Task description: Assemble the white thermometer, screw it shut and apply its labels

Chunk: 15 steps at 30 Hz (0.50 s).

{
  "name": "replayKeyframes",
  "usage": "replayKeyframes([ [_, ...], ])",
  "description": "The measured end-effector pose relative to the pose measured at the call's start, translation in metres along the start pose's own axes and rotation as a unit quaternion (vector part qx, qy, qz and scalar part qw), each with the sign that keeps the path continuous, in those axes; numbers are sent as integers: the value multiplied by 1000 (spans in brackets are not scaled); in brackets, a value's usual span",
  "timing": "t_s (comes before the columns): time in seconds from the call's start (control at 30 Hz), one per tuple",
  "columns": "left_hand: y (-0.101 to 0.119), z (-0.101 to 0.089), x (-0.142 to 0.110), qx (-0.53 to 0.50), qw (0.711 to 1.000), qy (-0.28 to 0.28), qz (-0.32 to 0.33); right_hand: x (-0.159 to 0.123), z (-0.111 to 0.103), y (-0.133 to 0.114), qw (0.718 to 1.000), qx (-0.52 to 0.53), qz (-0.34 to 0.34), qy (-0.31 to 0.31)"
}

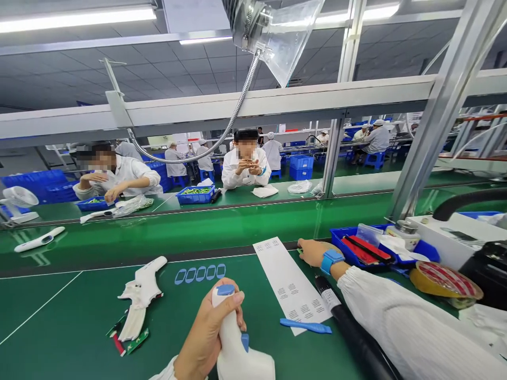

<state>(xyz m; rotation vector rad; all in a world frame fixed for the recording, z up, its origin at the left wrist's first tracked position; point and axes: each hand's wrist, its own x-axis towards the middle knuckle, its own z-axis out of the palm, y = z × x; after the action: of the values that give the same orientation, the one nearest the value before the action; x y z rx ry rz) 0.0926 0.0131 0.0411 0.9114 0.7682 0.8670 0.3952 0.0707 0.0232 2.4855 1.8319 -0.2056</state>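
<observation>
At near centre, our left hand (212, 330) clamps the white device (240, 345); our right hand's (317, 253) closure we cannot tell; its sleeve (380, 295) could drag the label sheet (291, 287).

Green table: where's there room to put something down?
The green table is bare left of the opened white shell, and between it and the left hand. It's crowded around the right hand: paper sheet, black tool, blue tray, tape roll.

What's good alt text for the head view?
Left hand grips a white device with blue buttons above a green workbench; right hand reaches beside a blue tray. An opened white device lies at left.
</observation>
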Motion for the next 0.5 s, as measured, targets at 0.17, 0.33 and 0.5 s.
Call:
replayKeyframes([
  [0.17, -3, 2, 3, -12, 1000, 23, 4, 8, 2, 6, 999, 15, -28, -18],
  [0.33, -6, 1, 5, -22, 1000, -19, -1, 7, 8, 4, 999, 36, -36, -15],
  [0.5, -8, 0, 6, -44, 999, -20, -13, -12, -7, -16, 988, 133, -79, 17],
])
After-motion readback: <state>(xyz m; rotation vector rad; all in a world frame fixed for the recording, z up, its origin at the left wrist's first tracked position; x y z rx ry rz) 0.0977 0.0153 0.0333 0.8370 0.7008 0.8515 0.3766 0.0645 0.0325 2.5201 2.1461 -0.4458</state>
